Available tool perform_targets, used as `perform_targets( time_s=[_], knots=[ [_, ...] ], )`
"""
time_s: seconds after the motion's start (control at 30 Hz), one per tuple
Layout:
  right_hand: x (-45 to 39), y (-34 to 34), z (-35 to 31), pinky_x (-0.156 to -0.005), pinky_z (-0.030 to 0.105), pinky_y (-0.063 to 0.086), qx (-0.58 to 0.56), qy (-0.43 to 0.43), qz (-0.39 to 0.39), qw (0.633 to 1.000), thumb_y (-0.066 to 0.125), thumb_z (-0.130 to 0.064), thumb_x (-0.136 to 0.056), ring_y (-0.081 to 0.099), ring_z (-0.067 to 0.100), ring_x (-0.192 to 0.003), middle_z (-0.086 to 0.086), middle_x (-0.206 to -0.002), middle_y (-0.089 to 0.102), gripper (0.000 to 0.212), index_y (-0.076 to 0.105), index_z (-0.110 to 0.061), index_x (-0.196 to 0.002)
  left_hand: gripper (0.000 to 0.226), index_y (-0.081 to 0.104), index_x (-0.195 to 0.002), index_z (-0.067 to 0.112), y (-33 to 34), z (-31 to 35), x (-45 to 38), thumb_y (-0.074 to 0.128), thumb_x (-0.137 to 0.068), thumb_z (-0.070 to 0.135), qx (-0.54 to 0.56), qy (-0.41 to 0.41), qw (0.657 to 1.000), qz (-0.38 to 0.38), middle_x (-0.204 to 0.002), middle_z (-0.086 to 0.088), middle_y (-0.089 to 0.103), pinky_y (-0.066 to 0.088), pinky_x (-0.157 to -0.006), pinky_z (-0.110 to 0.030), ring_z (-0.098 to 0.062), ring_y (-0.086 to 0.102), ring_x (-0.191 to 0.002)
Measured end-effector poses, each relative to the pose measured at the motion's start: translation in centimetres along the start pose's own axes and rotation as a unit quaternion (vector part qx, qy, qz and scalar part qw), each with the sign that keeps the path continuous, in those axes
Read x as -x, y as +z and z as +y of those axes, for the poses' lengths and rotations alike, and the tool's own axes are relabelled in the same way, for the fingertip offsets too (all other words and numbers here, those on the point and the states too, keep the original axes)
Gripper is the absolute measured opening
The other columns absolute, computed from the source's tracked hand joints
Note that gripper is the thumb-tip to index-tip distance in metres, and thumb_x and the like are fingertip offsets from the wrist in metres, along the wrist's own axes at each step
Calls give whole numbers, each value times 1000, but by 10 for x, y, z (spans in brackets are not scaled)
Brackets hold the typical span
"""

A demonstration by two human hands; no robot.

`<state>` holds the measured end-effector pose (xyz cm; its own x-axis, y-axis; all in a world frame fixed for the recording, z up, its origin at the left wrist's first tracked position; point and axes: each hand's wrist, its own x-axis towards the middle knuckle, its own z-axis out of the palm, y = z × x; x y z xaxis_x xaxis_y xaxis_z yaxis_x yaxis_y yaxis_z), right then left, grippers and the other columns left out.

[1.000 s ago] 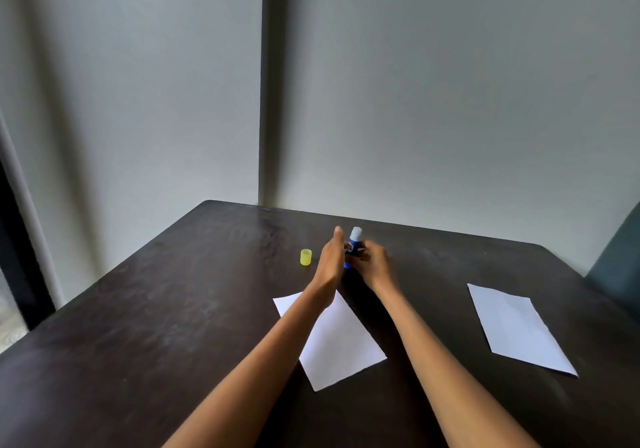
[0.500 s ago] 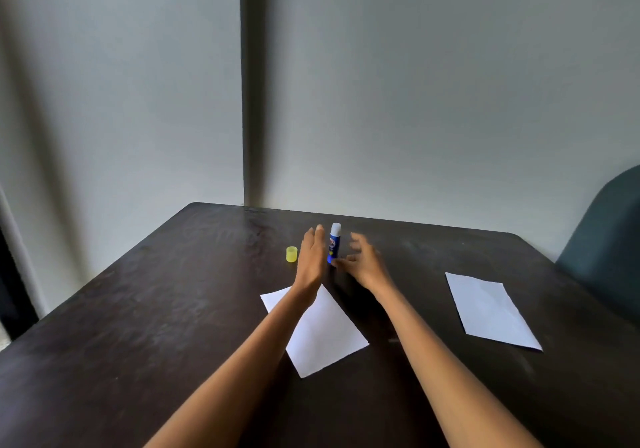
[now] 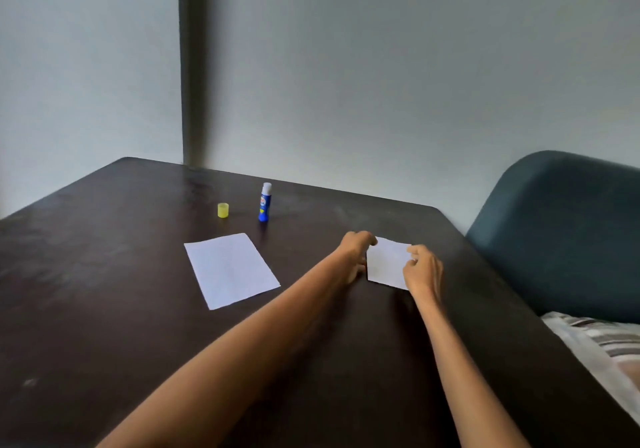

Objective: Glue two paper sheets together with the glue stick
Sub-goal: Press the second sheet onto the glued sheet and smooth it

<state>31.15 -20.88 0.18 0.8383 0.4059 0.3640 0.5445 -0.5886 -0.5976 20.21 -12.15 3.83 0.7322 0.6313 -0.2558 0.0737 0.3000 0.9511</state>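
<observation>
We note a dark table [image 3: 104,274] set into a corner of pale walls [image 3: 381,84]. Far on the table the glue stick [image 3: 265,202] stands upright, uncapped, white tip up. Its yellow cap [image 3: 223,210] sits just left of it, apart from it, also upright.

Near the middle-left lies the left sheet [image 3: 231,270], flat on the table, nothing touching it. It is near the glue stick but not under it.

Both arms reach across to the right sheet [image 3: 388,263], which lies to the right of the first, well apart from it. The left hand [image 3: 355,250] is at that sheet's far-left corner; its fingers curl down over the corner, and we read them as pinching the edge, though the fingertips themselves are hidden behind the knuckles. The right hand [image 3: 423,269] is at the far-right corner and right edge; its fingers are bent inward with the thumb close to them, pinching the paper's edge. The near part of this sheet is covered by the right hand and wrist. We cannot tell whether the sheet is lifted off the table or still flat on it.

At the right edge of the scene, beside the table, is a dark teal chair back [image 3: 561,233], with striped cloth [image 3: 602,340] nearer to us below it.
</observation>
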Motion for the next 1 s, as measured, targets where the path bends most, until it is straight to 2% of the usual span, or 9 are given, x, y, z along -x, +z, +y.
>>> perform_targets(
  time_s=[0.07, 0.2, 0.33, 0.43, 0.5, 0.6, 0.7, 0.83, 1.0],
  knots=[
    [2, 3, 4, -85, 40, 45, 17, -10, 1, 1000, 44, -1, -85, 57, 37, -110, 16, -118, 64, 35, 59, -12, -115, 50, 31, -138, 3, 14, -1, -7, 45, -90, 10, -1, -30, 1000, 6, -119, -18, 43, 44, -86, -38, -32, 50, -104],
    [1, 6, 8, -83, 39, 45, 10, -13, 1, 1000, 45, -1, -86, 57, 36, -108, 15, -115, 65, 31, 61, -11, -110, 47, 31, -133, 1, 25, 1, -20, 48, -89, 5, 20, -33, 999, 31, -133, -22, 42, 48, -80, -38, -33, 54, -102],
    [-1, 8, 9, -87, 38, 45, -9, -15, -14, 1000, 44, 0, -85, 56, 34, -110, 13, -117, 65, 34, 60, -12, -113, 31, 45, -115, 2, 26, -6, -29, 57, -86, 3, -74, -13, 996, 39, -112, -19, 55, 44, -55, -29, -27, 54, -92],
    [1, 7, 8, -86, 36, 44, -42, -22, -15, 999, 46, 2, -84, 55, 34, -111, 14, -119, 62, 35, 59, -10, -114, 12, 61, -91, 4, 17, -13, -30, 55, -82, 1, -139, 30, 987, 75, -93, -14, 59, 46, -59, -31, -26, 54, -84],
    [3, 4, 4, -88, 37, 43, -88, -26, 12, 996, 51, 1, -83, 54, 34, -111, 16, -122, 57, 35, 57, -8, -117, 12, 61, -81, 5, 6, -14, -23, 51, -80, -1, -135, 50, 986, 82, -82, -10, 57, 42, -65, -30, -26, 52, -81],
    [10, 1, -9, -94, 39, 45, -221, 1, 27, 975, 57, -4, -85, 54, 29, -111, 15, -128, 53, 44, 47, -6, -128, 18, 63, -89, 2, -20, -10, -8, 49, -80, -6, -100, 66, 989, 83, -97, -18, 63, 50, -81, -40, -34, 60, -96],
    [21, 3, -30, -87, 33, 45, -355, 42, -38, 933, 59, -9, -87, 56, 18, -95, 10, -119, 59, 47, 43, -11, -132, 18, 61, -98, 2, -56, -3, 11, 52, -84, -5, -73, 79, 992, 72, -105, -19, 63, 50, -93, -46, -36, 61, -103],
    [43, 18, -73, -67, 28, 46, -410, 15, -130, 903, 57, -7, -88, 56, 16, -80, 9, -93, 64, 35, 54, -12, -123, 17, 59, -101, 3, -111, 0, 40, 52, -87, -3, -60, 93, 991, 80, -100, -16, 59, 48, -88, -42, -30, 57, -94],
    [61, 37, -123, -73, 24, 47, -393, -29, -188, 899, 52, -5, -90, 60, 15, -92, 8, -105, 66, 25, 60, -11, -113, 20, 55, -110, 0, -174, 6, 69, 57, -90, 3, 47, 130, 986, 95, -94, -16, 61, 56, -66, -32, -27, 61, -78]
  ],
)
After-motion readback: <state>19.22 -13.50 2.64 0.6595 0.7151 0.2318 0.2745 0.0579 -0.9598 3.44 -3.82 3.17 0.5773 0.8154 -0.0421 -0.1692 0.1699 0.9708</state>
